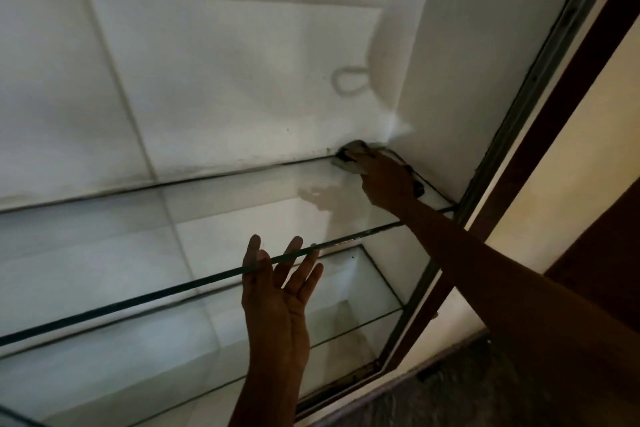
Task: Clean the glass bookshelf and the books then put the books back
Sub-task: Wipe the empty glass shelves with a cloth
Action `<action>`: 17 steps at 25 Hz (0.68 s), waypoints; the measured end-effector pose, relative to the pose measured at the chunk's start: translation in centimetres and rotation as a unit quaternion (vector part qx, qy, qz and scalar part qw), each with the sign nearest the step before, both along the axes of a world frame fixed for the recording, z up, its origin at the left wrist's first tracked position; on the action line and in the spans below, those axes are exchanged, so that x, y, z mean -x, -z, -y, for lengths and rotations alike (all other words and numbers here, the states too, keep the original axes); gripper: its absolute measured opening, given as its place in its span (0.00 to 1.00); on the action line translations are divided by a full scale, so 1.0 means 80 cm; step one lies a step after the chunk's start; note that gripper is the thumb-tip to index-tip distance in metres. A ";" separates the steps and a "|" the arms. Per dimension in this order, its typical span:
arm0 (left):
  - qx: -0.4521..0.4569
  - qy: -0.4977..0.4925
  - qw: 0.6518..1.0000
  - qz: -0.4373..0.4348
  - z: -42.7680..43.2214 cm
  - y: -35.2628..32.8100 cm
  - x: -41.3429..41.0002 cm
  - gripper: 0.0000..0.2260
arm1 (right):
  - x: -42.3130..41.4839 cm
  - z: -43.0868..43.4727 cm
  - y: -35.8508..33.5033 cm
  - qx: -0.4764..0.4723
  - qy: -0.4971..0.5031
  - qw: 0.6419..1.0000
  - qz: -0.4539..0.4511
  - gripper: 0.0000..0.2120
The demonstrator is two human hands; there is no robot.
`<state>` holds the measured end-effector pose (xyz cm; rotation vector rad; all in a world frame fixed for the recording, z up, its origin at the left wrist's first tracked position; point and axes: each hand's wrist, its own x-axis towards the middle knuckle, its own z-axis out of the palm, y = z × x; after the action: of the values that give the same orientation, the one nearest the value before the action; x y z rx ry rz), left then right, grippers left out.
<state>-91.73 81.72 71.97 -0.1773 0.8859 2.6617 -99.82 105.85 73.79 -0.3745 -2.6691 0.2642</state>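
Across the frame, glass bookshelf [207, 80]: white back wall fills 9 to 1 o'clock.
Glass shelf [173, 225]: front edge slants from 8 toward 3 o'clock.
Right hand [388, 184]: 2 o'clock, grips cloth, pressing it onto shelf.
Left hand [277, 295]: 6 o'clock, fingers straight, holding nothing, crossed by shelf's front edge.
Cloth [349, 158]: shelf's rear right corner.

Hands: two, one left hand [277, 298] and one right hand [388, 184]. Cloths: one cloth [349, 158]. Glass shelves: two countable, one upper glass shelf [207, 218] and one lower glass shelf [367, 291] (a further glass edge at the lower-left corner is too partial to count). Metal frames: one metal frame [519, 107], right side. Back panels: one white back panel [207, 62].
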 end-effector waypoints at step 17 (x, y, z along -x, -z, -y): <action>0.019 0.004 1.000 0.020 0.004 -0.007 0.002 0.16 | -0.131 0.094 0.032 -0.085 -0.288 0.941 -0.157 0.22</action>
<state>-91.87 81.42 72.56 -0.2349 0.9240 2.6253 -89.33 98.34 71.23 0.4776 -2.3951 0.2364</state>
